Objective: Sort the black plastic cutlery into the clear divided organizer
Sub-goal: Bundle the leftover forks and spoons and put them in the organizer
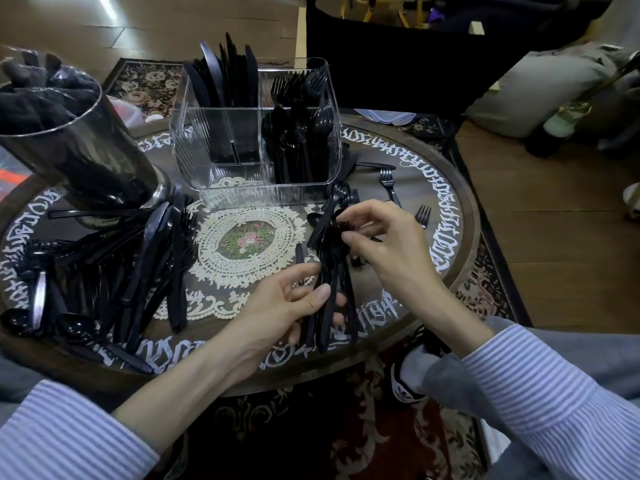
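Two hands meet over the near right part of the round table (460, 188) in the head view. The left hand (294, 306) grips a bundle of black cutlery (332, 271) by its handle ends, thumb laid across the front and fingers curled behind. The bundle stands up out of that fist, leaning slightly away from the person. At its upper end the right hand (388, 237) pinches one piece between thumb and fingertips; which kind of piece it is cannot be told, perhaps a spoon, since the black shapes merge there.

The cutlery is glossy black plastic with slim handles. Beyond the hands stands the clear divided organizer (194, 147): knives (228, 81) upright in its far left compartment, forks (298, 84) in the far right, spoons (304, 133) in the near right. A loose pile of mixed cutlery (138, 271) lies on the left of the table, beside a tall dark glass vessel (79, 147). Two stray forks (389, 183) lie right of the organizer. A lace doily (242, 240) covers the table's middle.
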